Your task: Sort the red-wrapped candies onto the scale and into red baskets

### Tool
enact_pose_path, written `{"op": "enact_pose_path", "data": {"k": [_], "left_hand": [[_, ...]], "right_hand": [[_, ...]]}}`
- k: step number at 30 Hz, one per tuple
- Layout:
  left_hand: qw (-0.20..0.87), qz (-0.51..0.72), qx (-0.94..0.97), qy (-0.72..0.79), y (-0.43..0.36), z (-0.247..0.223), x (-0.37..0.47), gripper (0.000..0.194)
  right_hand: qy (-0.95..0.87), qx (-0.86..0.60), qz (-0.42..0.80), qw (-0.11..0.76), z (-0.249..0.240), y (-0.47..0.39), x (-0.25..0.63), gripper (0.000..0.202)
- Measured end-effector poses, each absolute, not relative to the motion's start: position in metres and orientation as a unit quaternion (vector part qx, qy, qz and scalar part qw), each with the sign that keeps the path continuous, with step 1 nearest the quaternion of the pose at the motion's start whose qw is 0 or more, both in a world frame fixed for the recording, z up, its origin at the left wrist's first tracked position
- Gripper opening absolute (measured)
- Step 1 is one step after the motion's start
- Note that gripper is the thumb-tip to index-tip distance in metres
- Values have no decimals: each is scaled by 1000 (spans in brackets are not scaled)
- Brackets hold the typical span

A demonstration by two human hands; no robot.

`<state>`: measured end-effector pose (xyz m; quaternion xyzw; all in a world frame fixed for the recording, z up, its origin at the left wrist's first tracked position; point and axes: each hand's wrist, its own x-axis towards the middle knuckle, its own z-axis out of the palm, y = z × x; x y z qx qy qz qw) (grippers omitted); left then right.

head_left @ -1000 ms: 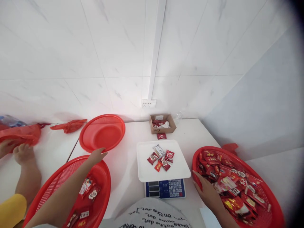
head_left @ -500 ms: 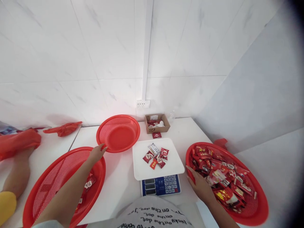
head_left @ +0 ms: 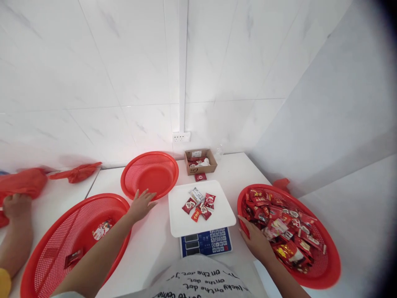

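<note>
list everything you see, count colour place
baskets: 3, red, left, right and back
heaped packets: many, mostly red, right basket
other packets: at least 2, red and white, left basket
scale: 1, white and blue, centre
pan packets: 5, red and silvery, on scale
cardboard box: 1, brown, behind scale, packets inside
loose packet: 1, dark red, before box
bags: 2, red, left
unclear item: 1, red, behind right basket
small item: 1, transparent, beside box
socket: 1, white, on wall
trunking: 1, white, wall
tabletops: 2, white, underneath
co-worker's arm: 1, yellow sleeve, left edge
left hand: 1, at back basket
right hand: 1, at right basket's rim
shirt: 1, grey, bottom centre
</note>
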<state>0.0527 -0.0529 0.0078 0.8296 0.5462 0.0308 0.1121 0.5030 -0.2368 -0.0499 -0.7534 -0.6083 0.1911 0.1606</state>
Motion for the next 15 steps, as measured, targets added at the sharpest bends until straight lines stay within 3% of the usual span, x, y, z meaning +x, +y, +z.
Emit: {"op": "enact_pose_path", "data": {"k": [10,15], "left_hand": [[41,-22,804,592,-56,3,27,35],[38,77,816,572,-71,3,57,39]], "right_hand": [[-611,-751,193,160,-46,-236,501,49],[-605,-753,204,158,-45,-236,501,49]]}}
